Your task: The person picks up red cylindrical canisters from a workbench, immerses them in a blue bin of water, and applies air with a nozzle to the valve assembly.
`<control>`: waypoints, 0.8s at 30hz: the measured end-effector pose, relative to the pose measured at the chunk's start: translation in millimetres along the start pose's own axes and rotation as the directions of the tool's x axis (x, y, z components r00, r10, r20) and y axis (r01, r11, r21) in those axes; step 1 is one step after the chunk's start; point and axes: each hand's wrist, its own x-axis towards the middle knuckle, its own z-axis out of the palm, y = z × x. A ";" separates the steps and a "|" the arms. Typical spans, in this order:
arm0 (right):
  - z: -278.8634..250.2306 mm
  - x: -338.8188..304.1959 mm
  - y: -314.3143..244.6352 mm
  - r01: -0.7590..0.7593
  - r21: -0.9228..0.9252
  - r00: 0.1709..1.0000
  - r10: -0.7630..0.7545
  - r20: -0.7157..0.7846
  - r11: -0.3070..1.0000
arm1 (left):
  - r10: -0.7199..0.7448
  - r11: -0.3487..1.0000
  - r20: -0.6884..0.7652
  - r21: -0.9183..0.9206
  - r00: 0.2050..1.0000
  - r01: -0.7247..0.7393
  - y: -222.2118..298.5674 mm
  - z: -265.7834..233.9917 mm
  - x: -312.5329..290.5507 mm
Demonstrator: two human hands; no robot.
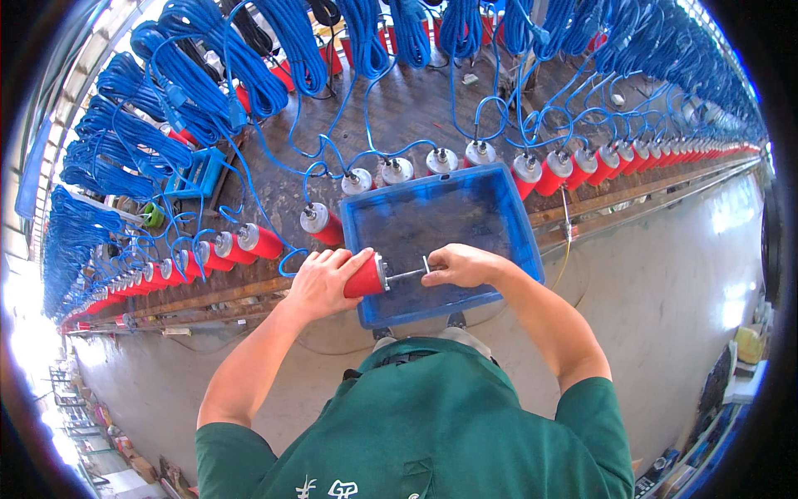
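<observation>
My left hand [320, 283] is wrapped round a red cylinder [363, 281] with a metal end face, held on its side above the near left part of a blue plastic tray [530, 249]. A thin metal rod [406, 275] reaches from that end face toward my right hand [461, 265]. The right fingers are closed on a small metal crosspiece [426, 264] at the rod's outer end. Whether the rod belongs to the cylinder or is a separate tool, I cannot tell. The tray's dark bottom shows beneath both hands.
Similar red cylinders [555, 170] with silver tops line the dark bench [391, 112], each on a blue cable. Bundles of blue cable [287, 41] hang along the far side. A small blue crate [198, 173] stands at left. A pale floor [665, 249] lies to the right.
</observation>
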 end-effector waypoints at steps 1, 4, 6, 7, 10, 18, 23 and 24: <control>2.9 1.3 -3.5 0.001 -0.011 1.000 -0.001 0.007 1.000 | -0.004 1.000 -0.009 -0.015 1.000 0.004 -3.3 0.7 -3.8; 20.3 3.3 -12.4 0.112 -0.333 0.953 -0.196 -0.232 0.936 | -0.030 0.997 -0.032 -0.076 0.999 0.028 -9.5 2.8 -8.2; 35.0 12.8 -6.2 0.105 -0.620 0.855 -0.389 -0.343 0.777 | -0.048 0.992 -0.043 -0.119 0.998 0.043 -12.6 4.3 -7.7; 38.1 14.5 -6.5 0.109 -0.625 0.856 -0.392 -0.336 0.773 | -0.056 0.990 -0.044 -0.133 0.997 0.050 -14.0 5.3 -8.0; 35.2 14.5 -9.3 -0.040 -0.623 0.873 -0.276 -0.402 0.781 | -0.082 0.987 -0.021 -0.138 0.996 0.079 -14.2 2.9 -8.5; 31.0 2.8 -12.5 -0.280 0.573 0.938 0.348 -0.009 0.770 | -0.079 0.991 -0.022 -0.113 0.997 0.076 -12.8 6.7 -12.3; 37.9 -5.2 -17.3 0.059 0.665 0.979 0.087 -0.184 0.744 | -0.058 0.993 -0.048 -0.103 0.997 0.053 -12.7 5.4 -11.7; 37.7 -6.7 -15.8 0.091 0.680 0.983 0.042 -0.176 0.728 | -0.077 0.989 -0.046 -0.132 0.996 0.070 -13.6 5.7 -11.8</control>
